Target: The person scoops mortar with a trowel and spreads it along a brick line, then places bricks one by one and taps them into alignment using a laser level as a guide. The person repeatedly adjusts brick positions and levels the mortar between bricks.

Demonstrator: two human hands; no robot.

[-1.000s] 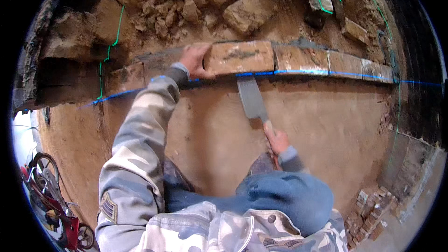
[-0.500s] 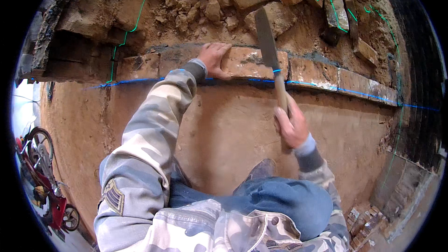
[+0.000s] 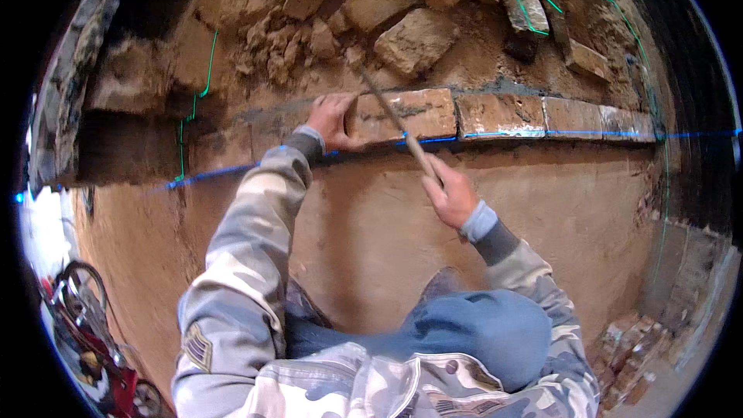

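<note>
From my remote seat I have the left hand (image 3: 333, 121) clamped across the left end of a brick (image 3: 429, 112), fingers toward its far edge and thumb at its near edge. The brick sits right of that palm, lengthwise in the course, its long top face turned up to me. My right hand (image 3: 455, 195) is wrapped round the handle of a flat-bladed tool (image 3: 418, 152), nearer the body than the brick. The blade slants up and left, crossing my view of the brick's face; I cannot tell whether it touches.

Just right of the brick, more bricks (image 3: 503, 116) continue the row toward a dark wall (image 3: 696, 108). Grey mortar (image 3: 507, 87) shows along their far side. A blue line (image 3: 437, 139) follows the near edge, passing close by the thumb and the tool. Beyond the row I see rubble and a rough block (image 3: 416, 41); farther right, a tilted brick (image 3: 525, 5) bears a green streak. A red motorbike (image 3: 120, 387) stands well apart at lower left
</note>
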